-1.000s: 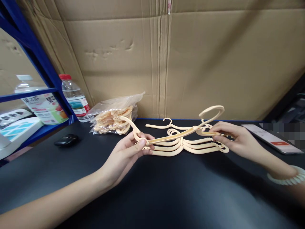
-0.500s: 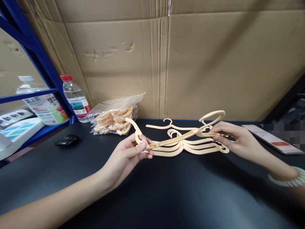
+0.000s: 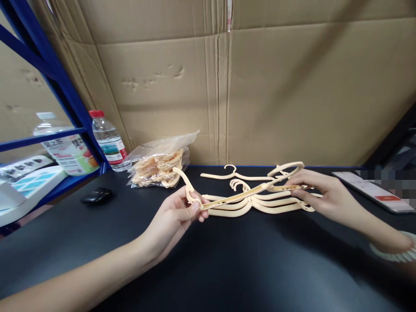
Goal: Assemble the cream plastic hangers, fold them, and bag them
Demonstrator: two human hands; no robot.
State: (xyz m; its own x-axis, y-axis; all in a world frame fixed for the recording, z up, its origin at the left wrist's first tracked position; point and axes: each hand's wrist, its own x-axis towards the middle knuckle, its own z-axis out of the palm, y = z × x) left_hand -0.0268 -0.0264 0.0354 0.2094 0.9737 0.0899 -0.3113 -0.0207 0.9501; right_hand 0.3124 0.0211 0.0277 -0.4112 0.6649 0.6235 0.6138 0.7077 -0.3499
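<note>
Resting on the black bench [image 3: 208, 264], a rounded mouse [image 3: 96, 196] sat left of a crinkled, clear bag [image 3: 157, 168]. The left grip [image 3: 177, 214] clamped one end of a smooth cream hanger [image 3: 234, 197], raised over a curved, nested stack [image 3: 271, 211]; the right grip [image 3: 328, 195] clamped its other arm, beside a flat phone [image 3: 370, 188].

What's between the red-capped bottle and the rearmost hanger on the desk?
A transparent plastic bag of beige pieces; the head view shows it between the red-capped bottle and the rearmost hanger.
</note>
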